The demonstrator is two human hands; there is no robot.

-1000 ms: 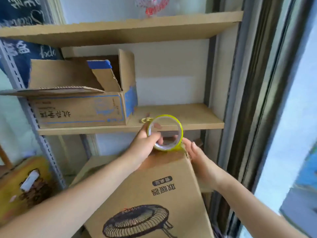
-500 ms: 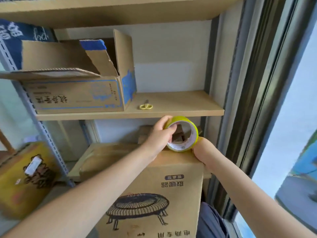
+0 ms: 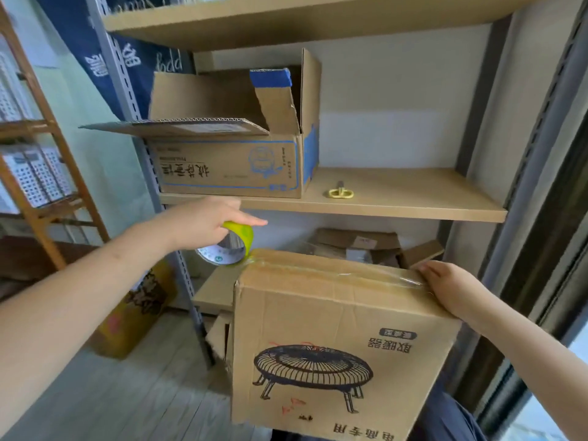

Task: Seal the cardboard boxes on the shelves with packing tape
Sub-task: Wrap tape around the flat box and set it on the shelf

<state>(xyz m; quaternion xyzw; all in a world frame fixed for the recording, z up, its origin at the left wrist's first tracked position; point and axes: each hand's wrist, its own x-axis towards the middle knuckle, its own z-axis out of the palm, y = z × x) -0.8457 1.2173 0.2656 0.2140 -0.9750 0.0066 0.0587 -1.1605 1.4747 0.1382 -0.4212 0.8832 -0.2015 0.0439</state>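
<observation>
While the roll (image 3: 229, 246) was sitting at the right end of the box top half a second ago, it is now hanging off the left corner, and a clear strip of tape (image 3: 334, 271) is lying stretched across the whole seam of the heater box (image 3: 334, 338). That is telling me the first pass over this box is nearly laid, with pressing down and cutting likely coming next; the yellow scissors (image 3: 341, 193) are waiting on the middle shelf (image 3: 413, 202), well apart from both hands. From the head view, the left hand (image 3: 206, 222) is reaching out with the arm extended, gripping the roll from above, fingers wrapping over its yellow rim and the index finger pointing straight out to the right. The right hand (image 3: 451, 288) is resting on the box's top right corner, fingers lying flat over the tape end and pinning it there, holding nothing. Above, the open box (image 3: 229, 163) is standing on the middle shelf with its flaps up, not yet sealed.
</observation>
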